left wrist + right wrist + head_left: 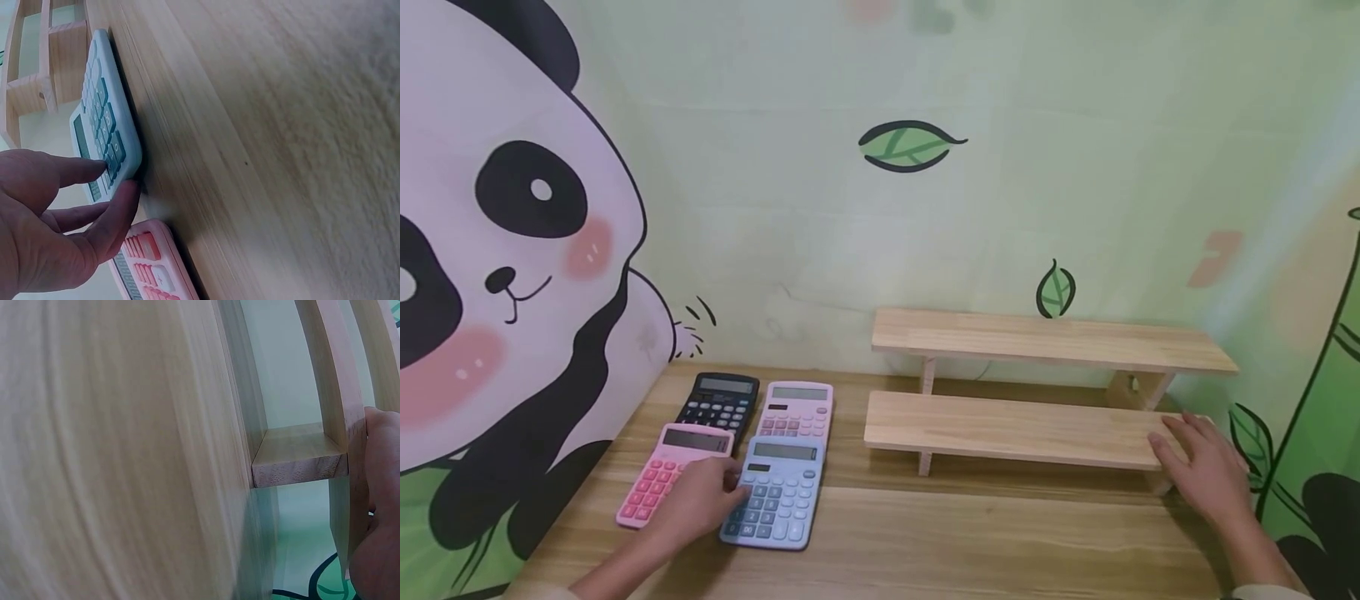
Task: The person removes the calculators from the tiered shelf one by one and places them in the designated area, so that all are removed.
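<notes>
My left hand (700, 500) pinches the left edge of a light blue calculator (786, 500); in the left wrist view its thumb lies on the keys and a finger is at the side edge. Left of it, partly behind that hand, is a pink calculator (651, 479). A black calculator (722, 400) and a pale pink calculator (797, 408) lie behind these two, their lower parts covered. At the right, my right hand (1206, 467) rests on the right end of the lower board of a two-step wooden shelf (1000, 425). Both boards of the shelf are bare.
All of this stands on a wood-grain table (940, 533). A pale green backdrop (760, 183) with a printed panda (497, 267) and leaves rises behind and at the left side. The shelf's upper board (1045, 337) is set back near the backdrop.
</notes>
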Demonstrator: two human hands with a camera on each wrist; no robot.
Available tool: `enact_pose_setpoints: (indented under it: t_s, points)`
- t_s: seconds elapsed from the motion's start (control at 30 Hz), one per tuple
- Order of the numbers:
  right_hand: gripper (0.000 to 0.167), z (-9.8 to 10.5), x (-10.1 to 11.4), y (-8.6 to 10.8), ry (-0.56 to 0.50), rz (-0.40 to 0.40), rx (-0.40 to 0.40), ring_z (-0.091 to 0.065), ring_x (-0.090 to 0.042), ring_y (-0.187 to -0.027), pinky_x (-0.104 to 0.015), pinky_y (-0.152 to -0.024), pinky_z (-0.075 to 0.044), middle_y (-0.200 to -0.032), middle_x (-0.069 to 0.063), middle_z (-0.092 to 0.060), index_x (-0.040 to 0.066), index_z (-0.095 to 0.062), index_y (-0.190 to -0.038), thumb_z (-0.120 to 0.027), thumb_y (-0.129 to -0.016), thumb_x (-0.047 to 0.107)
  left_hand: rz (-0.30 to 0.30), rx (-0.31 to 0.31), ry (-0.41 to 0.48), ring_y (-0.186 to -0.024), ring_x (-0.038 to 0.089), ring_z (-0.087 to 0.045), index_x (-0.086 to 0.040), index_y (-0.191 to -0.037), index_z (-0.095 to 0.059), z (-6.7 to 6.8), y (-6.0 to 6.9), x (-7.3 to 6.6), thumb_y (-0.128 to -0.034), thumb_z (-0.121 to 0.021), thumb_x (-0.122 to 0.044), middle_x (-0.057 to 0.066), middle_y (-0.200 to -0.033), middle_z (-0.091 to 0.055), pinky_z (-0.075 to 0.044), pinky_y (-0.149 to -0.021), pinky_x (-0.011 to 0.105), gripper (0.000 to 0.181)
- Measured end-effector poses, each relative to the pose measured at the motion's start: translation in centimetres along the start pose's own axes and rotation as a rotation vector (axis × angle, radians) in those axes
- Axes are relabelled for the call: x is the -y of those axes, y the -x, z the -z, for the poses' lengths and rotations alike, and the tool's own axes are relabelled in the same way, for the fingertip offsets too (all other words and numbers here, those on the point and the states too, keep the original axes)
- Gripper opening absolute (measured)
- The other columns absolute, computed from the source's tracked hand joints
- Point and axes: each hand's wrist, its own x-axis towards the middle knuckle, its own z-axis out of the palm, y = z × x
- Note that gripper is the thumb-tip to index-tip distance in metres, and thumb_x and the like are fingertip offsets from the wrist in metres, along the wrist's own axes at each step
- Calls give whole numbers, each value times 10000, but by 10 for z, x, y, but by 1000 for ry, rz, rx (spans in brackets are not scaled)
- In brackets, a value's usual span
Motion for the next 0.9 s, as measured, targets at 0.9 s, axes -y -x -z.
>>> enact_pose_setpoints:
  t_s: [0.9]
  points:
    - [594, -1, 0, 1, -10, 12, -5, -303, -637, -1431, -865, -999, -234, -1528, -412, -410, -79, -560, -1428, -548, -1095, 414, -10, 136, -58, -1009, 278, -656, 116, -1419, -574, 27, 4, -27, -974, -770, -427, 222, -1220, -699, -590, -930, 537, 728]
